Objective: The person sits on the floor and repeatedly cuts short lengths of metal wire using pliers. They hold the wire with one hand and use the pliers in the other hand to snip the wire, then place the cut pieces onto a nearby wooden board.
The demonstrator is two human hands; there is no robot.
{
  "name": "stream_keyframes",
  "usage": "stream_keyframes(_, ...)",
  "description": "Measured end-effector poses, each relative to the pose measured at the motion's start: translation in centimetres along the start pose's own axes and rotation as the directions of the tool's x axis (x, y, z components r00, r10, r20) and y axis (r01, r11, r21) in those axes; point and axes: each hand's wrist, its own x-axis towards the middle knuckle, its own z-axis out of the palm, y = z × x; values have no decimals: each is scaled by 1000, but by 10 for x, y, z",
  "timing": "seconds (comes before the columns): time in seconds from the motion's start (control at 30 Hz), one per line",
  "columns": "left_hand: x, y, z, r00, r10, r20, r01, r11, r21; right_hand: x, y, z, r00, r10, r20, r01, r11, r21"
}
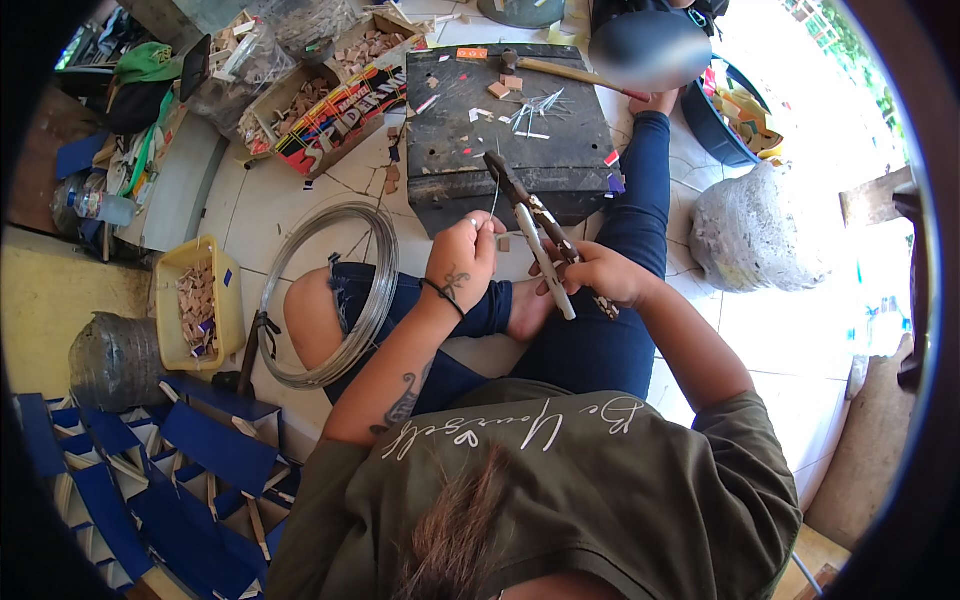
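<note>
My left hand (462,255) is closed, with thumb and fingertips pinching a thin metal wire (497,195) that points up toward the pliers' jaws. My right hand (605,275) is wrapped round the worn, pale-and-brown handles of long pliers (508,180). Their dark jaws reach over the near edge of a black box-shaped work block (450,130); whether they bite the wire is too small to tell. Short cut wires (540,112) lie in a loose pile on the block. Beside my left forearm, a large coil of wire (386,265) leans against my bent knee.
A hammer (570,75) and small wood pieces (498,90) lie on the block. Left stand a printed carton (345,118) and a yellow basin (233,300) of wood bits, with blue panels (225,440) below. Right are a dark tub (690,120) and a grey wrapped bundle (755,230).
</note>
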Motion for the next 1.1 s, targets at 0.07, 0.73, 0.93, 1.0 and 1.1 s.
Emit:
stream_keyframes(0.07, 2, -1, 1, 1000, 28, -12, -28, 1000, 3, 4, 3, -3, 999, 6, 32, -7, 1000, 26)
stream_keyframes(0.73, 2, -2, -3, 999, -42, 3, 42, 999, 20, 6, -2, -3, 1000, 5, -29, -10, 982, -190)
stream_keyframes(0.93, 1, -2, -4, 1000, -7, -2, 7, 999, 35, 5, -2, -4, 999, -20, -29, 15, 986, -166)
stream_keyframes(1.0, 1, -1, -3, 1000, 8, 2, -8, 1000, 18, 6, 3, -2, 999, -31, -37, 27, 995, -92)
stream_keyframes(1.1, 1, 2, -3, 1000, 10, 3, -10, 1000, 13, 11, 13, 1, 1000, 12, 15, -13, 996, 89)
